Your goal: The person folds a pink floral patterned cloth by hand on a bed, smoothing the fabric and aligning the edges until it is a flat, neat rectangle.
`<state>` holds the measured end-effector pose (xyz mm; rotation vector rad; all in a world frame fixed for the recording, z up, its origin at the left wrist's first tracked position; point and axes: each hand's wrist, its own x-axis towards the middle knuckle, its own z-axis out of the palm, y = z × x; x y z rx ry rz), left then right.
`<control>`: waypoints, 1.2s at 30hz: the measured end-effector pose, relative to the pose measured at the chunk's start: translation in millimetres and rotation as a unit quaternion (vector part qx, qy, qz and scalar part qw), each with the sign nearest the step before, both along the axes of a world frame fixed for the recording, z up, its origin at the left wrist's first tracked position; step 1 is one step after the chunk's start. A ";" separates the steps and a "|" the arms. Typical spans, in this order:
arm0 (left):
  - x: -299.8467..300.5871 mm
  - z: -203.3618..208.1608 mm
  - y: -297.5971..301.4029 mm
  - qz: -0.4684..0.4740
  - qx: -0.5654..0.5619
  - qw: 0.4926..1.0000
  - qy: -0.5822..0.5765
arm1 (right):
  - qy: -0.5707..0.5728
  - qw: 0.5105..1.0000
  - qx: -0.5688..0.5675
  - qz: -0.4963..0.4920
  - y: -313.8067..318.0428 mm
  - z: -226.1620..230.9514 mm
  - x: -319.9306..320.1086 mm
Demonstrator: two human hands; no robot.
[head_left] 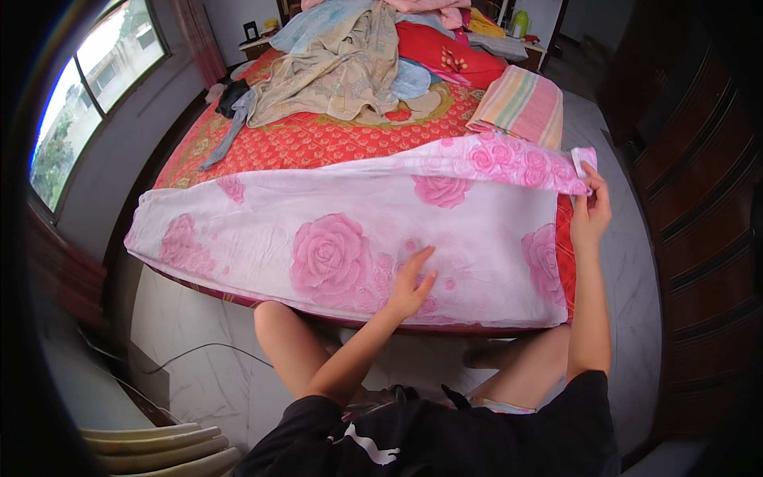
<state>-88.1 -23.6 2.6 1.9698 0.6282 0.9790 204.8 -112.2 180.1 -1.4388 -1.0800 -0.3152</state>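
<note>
A white bed sheet [477, 238] printed with pink roses lies in a long folded strip across the near end of the bed. My right hand [593, 208] pinches the right end of its far edge, where a narrow band is turned over and shows a denser rose print. Over the middle of the sheet, my left hand [415, 285] has its fingers spread, holding nothing; whether it touches the cloth I cannot tell.
A red patterned bedspread [318, 147] covers the bed. A folded striped cloth [520, 107] lies at the far right, a crumpled beige blanket [330, 75] and a red pillow [449, 56] farther back. A dark wooden door [707, 183] stands right; a cable [207, 345] trails over the floor.
</note>
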 end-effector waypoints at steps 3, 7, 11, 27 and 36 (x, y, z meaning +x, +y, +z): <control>-25.6 32.1 -11.3 0.137 -0.218 0.930 -0.261 | -0.077 0.991 -0.101 -0.046 -82.0 -36.6 -28.4; -61.4 40.0 3.4 0.246 0.043 0.961 -0.120 | 0.002 0.971 -0.237 -0.037 -154.3 -84.2 -54.9; -59.0 61.9 17.1 0.019 0.212 0.968 0.132 | 0.015 0.969 -0.245 -0.029 -169.4 -103.7 -52.3; -112.0 134.4 200.3 0.081 -0.052 0.788 0.608 | 0.258 0.928 -0.254 0.085 -86.5 -53.2 22.5; -129.8 145.5 187.9 0.336 0.248 0.908 0.031 | -0.010 0.993 -0.024 -0.119 -73.0 -35.5 -17.3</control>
